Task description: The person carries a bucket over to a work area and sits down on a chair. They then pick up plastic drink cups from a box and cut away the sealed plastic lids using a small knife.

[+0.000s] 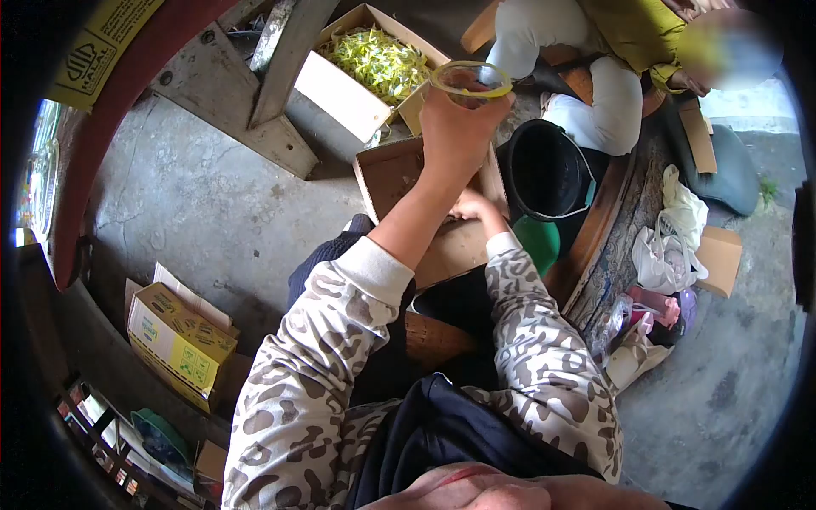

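Note:
A clear round container with a yellow rim [470, 81] is held up by my left hand [457, 127], whose fingers wrap round it above a cardboard box. Something dark shows inside the container. Lower down, my right hand [473, 206] reaches into the open brown box [459, 249]; its fingers are bent, and what they hold, if anything, is hidden. Just beyond stands another cardboard box [344, 95] full of small yellow-green wrapped pieces [374, 64].
Right of the brown box are a black bucket [544, 170] and a green round object [537, 242]. A co-worker in white trousers [616, 106] sits at the upper right. White bags [667, 259] lie at right, a yellow carton [183, 340] at left.

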Motion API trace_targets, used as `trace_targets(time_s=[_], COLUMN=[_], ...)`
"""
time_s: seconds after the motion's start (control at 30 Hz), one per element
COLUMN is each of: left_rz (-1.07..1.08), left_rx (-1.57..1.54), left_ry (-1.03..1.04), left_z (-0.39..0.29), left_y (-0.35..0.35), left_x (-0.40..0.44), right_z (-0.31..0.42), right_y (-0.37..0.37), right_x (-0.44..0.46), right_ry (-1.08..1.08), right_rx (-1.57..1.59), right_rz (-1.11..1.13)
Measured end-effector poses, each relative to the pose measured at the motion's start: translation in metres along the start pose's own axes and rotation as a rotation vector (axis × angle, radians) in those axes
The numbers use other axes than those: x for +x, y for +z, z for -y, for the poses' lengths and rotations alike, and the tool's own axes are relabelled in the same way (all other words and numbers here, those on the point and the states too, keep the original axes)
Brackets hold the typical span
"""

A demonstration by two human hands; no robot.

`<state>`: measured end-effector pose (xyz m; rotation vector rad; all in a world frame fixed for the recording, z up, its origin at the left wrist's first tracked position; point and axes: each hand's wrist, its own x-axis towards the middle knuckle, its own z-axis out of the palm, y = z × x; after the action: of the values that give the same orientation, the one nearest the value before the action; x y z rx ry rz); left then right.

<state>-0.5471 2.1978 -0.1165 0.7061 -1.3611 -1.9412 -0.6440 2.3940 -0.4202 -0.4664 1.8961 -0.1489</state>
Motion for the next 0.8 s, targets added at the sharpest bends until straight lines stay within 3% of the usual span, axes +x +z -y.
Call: trace_targets(time_s=[0.03,0.1,0.17,0.23,0.27,0.6,0.8], left_rz=[0.012,0.025,-0.053,-0.047,-0.043,-0.053,-0.051], left_rx=[-0.001,-0.031,-0.076,-0.056,-0.035,-0.052,0.015], left_ry=[-0.047,-0.068,-0.014,-0.025,-0.042,-0.047,-0.036], left_z=[-0.004,-0.012,-0.010,-0.006,-0.005,-0.006,-0.001], left_y=[-0.003,-0.007,-0.008,-0.008,-0.008,-0.009,-0.007], left_x=[0.001,0.000,0.003,0.006,0.008,0.010,0.009], right_z=[-0.008,-0.001,-0.066,0.015,0.019,0.019,0.036], right_y=[0.013,0.032,0.078,0.055,0.059,0.044,0.049], right_x=[0.009,-0.005,0.080,-0.009,-0.008,-0.007,-0.020], right_ry=[0.011,0.191,0.263,0.343,0.356,0.056,-0.024], right_rx=[-0.302,-0.336,-0.339,-0.424,-0.446,-0.254,-0.234], right_rz=[-0.027,-0.129,-0.241,-0.178,-0.157,0.078,0.080])
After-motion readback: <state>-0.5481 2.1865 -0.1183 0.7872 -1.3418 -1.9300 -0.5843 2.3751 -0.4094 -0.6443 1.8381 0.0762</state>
